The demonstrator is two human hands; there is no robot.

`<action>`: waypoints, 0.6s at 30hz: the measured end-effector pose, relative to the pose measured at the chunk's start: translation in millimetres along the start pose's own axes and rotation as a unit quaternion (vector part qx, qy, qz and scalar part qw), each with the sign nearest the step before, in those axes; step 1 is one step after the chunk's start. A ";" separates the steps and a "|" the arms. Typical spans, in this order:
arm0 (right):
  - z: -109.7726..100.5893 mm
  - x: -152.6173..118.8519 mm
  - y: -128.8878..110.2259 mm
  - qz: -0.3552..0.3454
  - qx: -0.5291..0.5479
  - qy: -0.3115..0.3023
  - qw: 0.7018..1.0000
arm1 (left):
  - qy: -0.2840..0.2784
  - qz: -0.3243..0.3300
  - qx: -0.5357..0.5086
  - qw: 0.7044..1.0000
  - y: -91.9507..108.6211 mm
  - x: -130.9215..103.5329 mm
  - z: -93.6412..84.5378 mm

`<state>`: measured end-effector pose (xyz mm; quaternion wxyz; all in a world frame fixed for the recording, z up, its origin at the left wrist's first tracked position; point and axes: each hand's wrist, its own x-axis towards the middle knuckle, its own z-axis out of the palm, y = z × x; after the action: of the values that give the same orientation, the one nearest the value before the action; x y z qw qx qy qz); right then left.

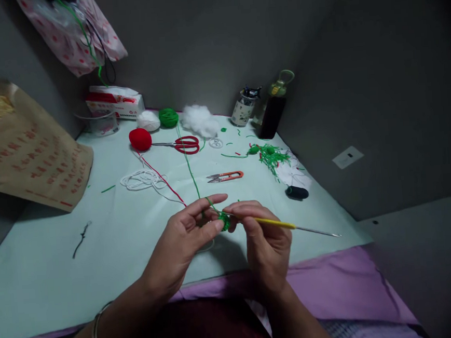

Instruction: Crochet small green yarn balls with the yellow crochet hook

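Observation:
Between the thumb and fingers of my left hand is a small green crochet piece. Green yarn loops round the left index finger and runs back toward a green yarn ball. My right hand grips a crochet hook with a yellow handle; its front tip meets the green piece, and its other metal end points right. Beyond my hands lie orange-handled thread snips, and farther back red-handled scissors. A red yarn ball trails a strand toward my left hand.
A brown paper bag leans at the left. Along the back are a tissue box, a white yarn ball, white stuffing, a pen cup and a dark bottle. Green yarn tassels lie at the right.

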<state>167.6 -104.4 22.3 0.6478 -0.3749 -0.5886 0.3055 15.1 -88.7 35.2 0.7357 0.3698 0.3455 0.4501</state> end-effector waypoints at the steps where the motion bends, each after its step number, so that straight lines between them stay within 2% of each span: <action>1: 0.0 -1.3 1.0 -0.012 -0.026 -0.005 1.000 | 0.008 0.011 0.009 1.000 -1.2 0.1 0.6; 4: -2.2 -7.7 2.7 -0.107 -0.173 -0.021 0.979 | 0.027 0.017 -0.021 0.999 -3.5 1.4 1.8; 6: -4.5 -10.8 2.6 -0.173 -0.261 -0.038 0.949 | 0.007 -0.025 -0.072 0.997 -3.1 3.1 1.3; 7: -5.7 -11.1 2.1 -0.185 -0.273 -0.040 0.943 | -0.009 -0.052 -0.096 0.994 -2.5 4.1 0.5; 8: -6.8 -10.3 1.5 -0.178 -0.258 -0.032 0.949 | -0.023 -0.076 -0.114 0.990 -1.6 5.0 -0.6; 10: -8.1 -6.4 0.1 -0.122 -0.177 0.013 0.976 | -0.030 -0.100 -0.126 0.986 0.0 6.3 -3.1; 12: -7.7 -1.3 -0.8 -0.052 -0.080 0.045 0.994 | -0.007 -0.080 -0.102 0.992 0.7 6.6 -4.4; 14: -6.0 2.3 -0.4 -0.009 -0.026 0.034 0.999 | 0.007 -0.041 -0.051 0.998 -0.2 6.0 -3.8; 18: -4.1 2.6 3.8 0.014 -0.015 -0.003 1.000 | -0.009 0.000 0.002 1.000 -3.1 4.3 -0.7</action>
<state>172.1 -100.7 20.4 0.6360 -0.3917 -0.5898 0.3069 17.3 -85.6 31.5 0.7381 0.3759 0.3396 0.4457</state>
